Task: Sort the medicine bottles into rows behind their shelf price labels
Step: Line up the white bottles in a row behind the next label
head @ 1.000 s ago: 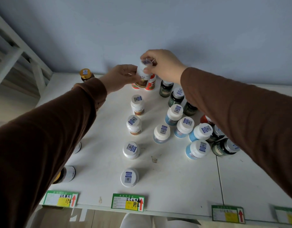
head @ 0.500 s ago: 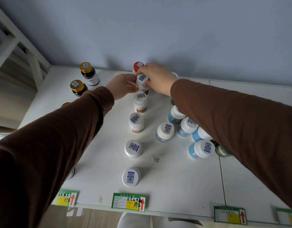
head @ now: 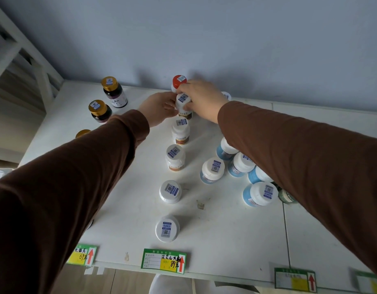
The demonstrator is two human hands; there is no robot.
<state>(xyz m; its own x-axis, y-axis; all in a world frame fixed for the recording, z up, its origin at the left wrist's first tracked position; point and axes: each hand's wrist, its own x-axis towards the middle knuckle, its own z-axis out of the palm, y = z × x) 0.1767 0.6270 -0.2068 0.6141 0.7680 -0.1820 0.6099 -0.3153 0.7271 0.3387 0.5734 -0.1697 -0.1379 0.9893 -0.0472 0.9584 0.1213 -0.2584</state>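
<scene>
Both hands are up at the back of the white shelf (head: 123, 225), meeting on one white-capped bottle (head: 184, 106). Right hand (head: 201, 100) comes over the top, fingers curled round the cap and shoulder of it; left hand (head: 158, 108) closes in from the other side, fingertips pressed to the bottle's side. How tightly the left one grips, I can't tell from here. That bottle stands upright at the far end of a single file of white-capped bottles: one just in front of it (head: 180, 132), another nearer (head: 175, 157), then two more (head: 170, 191) (head: 167, 228), the line running straight back from the green price label marked 89 (head: 163, 261) on the shelf's front edge. Right behind the held bottle, touching the right hand's fingers, a red-capped bottle (head: 179, 81) stands close to the blue-grey wall (head: 225, 39).

Off to the left, two dark bottles with gold caps (head: 114, 91) (head: 99, 111), and a third gold cap (head: 83, 133) peeking out from behind the brown left sleeve (head: 66, 187). To the right, a loose cluster of blue-labelled white-capped bottles (head: 213, 169), partly covered by the right sleeve (head: 300, 166). A second label marked 69 (head: 83, 255) sits on the left of the front edge, and another green one (head: 295, 280) on the right.
</scene>
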